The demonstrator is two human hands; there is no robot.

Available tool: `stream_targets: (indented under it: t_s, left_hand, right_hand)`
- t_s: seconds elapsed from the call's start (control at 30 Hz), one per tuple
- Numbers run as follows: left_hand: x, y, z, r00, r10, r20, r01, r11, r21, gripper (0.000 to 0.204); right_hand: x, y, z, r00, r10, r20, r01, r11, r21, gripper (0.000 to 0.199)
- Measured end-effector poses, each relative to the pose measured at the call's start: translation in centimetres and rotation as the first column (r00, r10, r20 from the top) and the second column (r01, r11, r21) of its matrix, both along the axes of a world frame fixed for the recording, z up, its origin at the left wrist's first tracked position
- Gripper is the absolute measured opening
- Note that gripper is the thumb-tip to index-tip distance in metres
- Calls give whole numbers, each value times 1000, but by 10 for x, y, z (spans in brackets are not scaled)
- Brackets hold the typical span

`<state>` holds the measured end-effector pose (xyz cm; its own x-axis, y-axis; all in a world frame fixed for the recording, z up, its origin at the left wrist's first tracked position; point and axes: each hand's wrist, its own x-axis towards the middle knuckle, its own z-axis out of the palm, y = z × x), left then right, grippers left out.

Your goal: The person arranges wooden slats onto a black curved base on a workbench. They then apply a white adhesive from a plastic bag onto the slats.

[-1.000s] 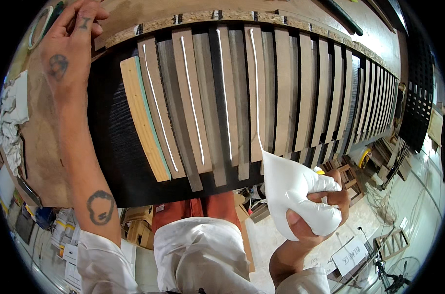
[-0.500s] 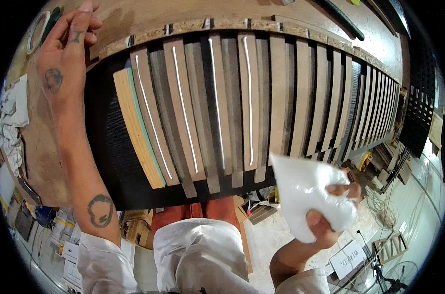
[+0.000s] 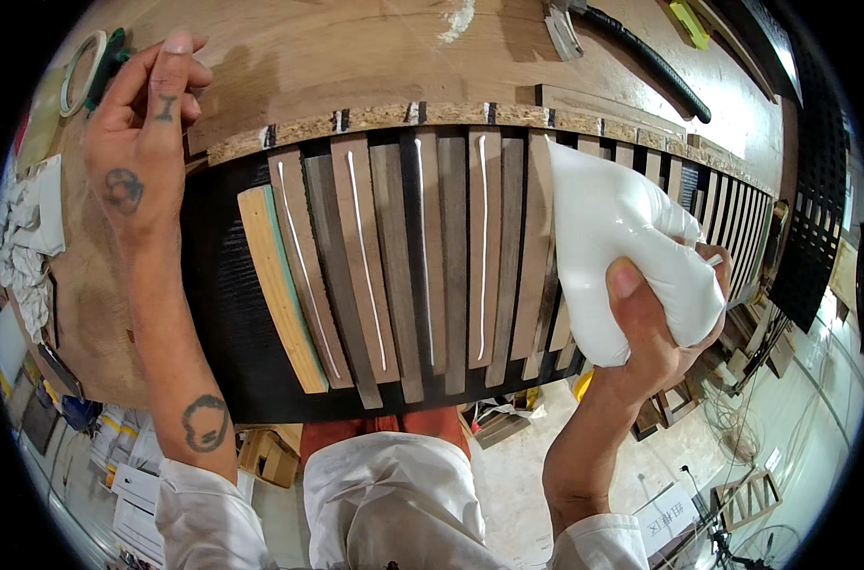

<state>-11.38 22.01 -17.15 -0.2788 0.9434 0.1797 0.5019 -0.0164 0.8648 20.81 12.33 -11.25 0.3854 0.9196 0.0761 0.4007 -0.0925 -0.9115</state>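
My right hand squeezes a plump white glue bag. Its pointed tip is at the far end of a bare brown wood strip, close to the chipboard edging. To the left of it, several brown strips each carry a white glue line along their length; darker grey-brown strips lie between them. Left of the row is a pale wood strip with a green edge. My left hand hovers or rests over the bench at the upper left, fingers loosely curled and apart, with nothing visible in it.
All the strips lie on a black board on the wooden bench. Further off are a black hose-like handle and a tape roll. White crumpled cloth lies far left. Cables and wood scraps clutter the floor at right.
My right hand has carried the glue bag from the near ends of the strips up to the far end of a bare strip. The left hand stays nearly in place; the view has shifted.
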Motion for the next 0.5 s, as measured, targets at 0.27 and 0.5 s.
stream_targets:
  t_s: [0.27, 0.5]
  left_hand:
    - [-1, -2, -1, 997, -29, -69, 30, 999, 17, 26]
    - [-13, 0, -10, 994, -77, -77, 79, 996, 29, 28]
  right_hand:
    - [17, -35, -11, 985, -10, 170, 11, 1000, -1, 97]
    - [24, -63, -15, 981, 118, 152, -142, 977, 162, 87]
